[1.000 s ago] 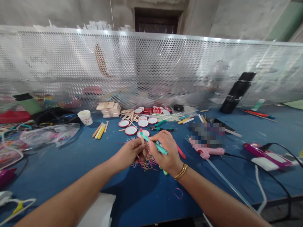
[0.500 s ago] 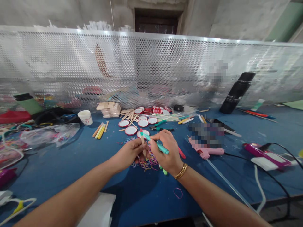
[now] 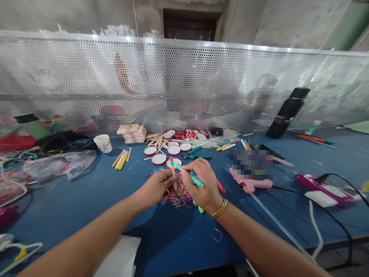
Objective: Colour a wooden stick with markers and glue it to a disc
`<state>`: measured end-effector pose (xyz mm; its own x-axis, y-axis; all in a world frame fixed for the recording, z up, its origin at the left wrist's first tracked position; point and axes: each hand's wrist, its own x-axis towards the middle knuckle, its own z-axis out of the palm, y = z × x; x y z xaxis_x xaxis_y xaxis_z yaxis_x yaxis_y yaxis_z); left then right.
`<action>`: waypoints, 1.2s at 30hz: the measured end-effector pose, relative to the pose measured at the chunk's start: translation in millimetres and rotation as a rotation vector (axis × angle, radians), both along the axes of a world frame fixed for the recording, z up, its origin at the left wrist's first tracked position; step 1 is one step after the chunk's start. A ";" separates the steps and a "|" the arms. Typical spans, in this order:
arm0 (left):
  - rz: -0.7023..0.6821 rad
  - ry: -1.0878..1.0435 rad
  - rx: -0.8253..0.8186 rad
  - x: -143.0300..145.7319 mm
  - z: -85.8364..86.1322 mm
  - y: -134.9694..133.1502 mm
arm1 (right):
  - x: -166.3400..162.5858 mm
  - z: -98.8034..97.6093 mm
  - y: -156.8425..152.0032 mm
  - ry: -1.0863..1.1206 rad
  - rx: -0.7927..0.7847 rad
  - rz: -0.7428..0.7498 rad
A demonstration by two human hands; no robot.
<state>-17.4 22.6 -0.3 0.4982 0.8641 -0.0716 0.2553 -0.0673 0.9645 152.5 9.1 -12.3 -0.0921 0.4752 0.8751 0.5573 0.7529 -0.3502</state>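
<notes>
Between the thumb and fingers of my left hand (image 3: pixel 161 186) is an upright wooden craft stick (image 3: pixel 173 171), its top end coloured red with teal just below. My right hand (image 3: pixel 201 182) grips a teal marker (image 3: pixel 196 181), whose tip meets the stick near the coloured end. Beneath both hands lies a tangle of colourful rubber bands (image 3: pixel 180 200), partly hidden by the fingers. White-faced, red-rimmed round lids (image 3: pixel 158 159) lie just beyond the hands. Beside my right hand are a red marker (image 3: pixel 221 186) and a green marker (image 3: pixel 200 209), both partly covered.
On the blue table (image 3: pixel 167 242), a pink glue gun (image 3: pixel 252 184) with a trailing cord lies to the right. Pliers (image 3: pixel 196 154), stacked craft sticks (image 3: pixel 132 134) and a paper cup (image 3: pixel 103 143) stand farther back. A perforated metal screen (image 3: pixel 190 77) bounds the far side. White paper (image 3: pixel 121 256) lies near the front.
The camera view has shifted very slightly. Both hands keep their holds, and the marker's tip stays at the upper part of the stick.
</notes>
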 end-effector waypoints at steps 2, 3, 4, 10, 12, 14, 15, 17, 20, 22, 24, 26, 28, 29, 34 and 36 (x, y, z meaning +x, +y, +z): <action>0.010 -0.006 -0.005 0.2 0.1 0.0 | 0.4 -0.3 0.0 0.008 -0.003 -0.013; 0.013 -0.010 -0.007 0.2 0.0 0.1 | 0.5 -0.5 0.0 0.011 -0.003 -0.016; 0.011 -0.015 -0.009 0.2 -0.2 0.2 | 0.5 -0.6 0.0 0.011 -0.003 -0.014; 0.005 0.002 0.013 -1.0 -0.5 0.7 | 0.1 0.3 -0.7 -0.001 -0.006 -0.004; 0.004 0.016 0.018 -1.2 -0.2 0.6 | 0.3 0.8 -1.0 0.010 0.000 -0.009; -0.001 0.013 0.020 -1.1 -0.3 0.7 | 0.1 1.3 -1.3 0.011 0.005 0.001; -0.003 0.010 0.022 -0.9 -0.5 0.8 | 0.0 1.4 -1.5 0.007 0.006 0.009; -0.001 0.003 0.022 -0.7 -0.8 0.9 | -0.3 1.7 -1.7 -0.003 0.002 0.018; 0.009 0.006 0.013 -0.5 -0.5 0.9 | -0.3 2.0 -1.9 0.001 0.002 -0.003; 0.009 0.012 0.010 -0.5 0.0 0.5 | -0.3 2.1 -2.2 0.009 0.005 -0.012; 0.004 0.013 0.013 -0.6 0.2 0.2 | -0.5 2.0 -2.5 0.012 0.009 0.000; 0.001 0.011 0.017 -0.7 -0.1 0.1 | -0.8 1.6 -2.5 0.005 0.010 0.017; 0.009 0.008 0.018 -0.9 -0.4 0.3 | -0.8 1.3 -2.2 -0.001 0.007 0.015; 0.011 0.007 0.018 -1.0 -0.5 0.5 | -0.6 1.1 -2.1 -0.003 0.004 0.007; -0.003 0.007 0.021 -1.6 -0.4 1.2 | -0.5 1.6 -2.2 0.000 0.002 0.011; 0.004 0.004 0.016 -1.9 -0.9 1.3 | -0.9 1.8 -2.4 -0.007 0.004 0.028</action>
<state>-19.3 23.9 -1.2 0.4944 0.8672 -0.0599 0.2591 -0.0812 0.9624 151.7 6.7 -10.5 -0.1120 0.4691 0.8760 0.5383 0.7696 -0.3433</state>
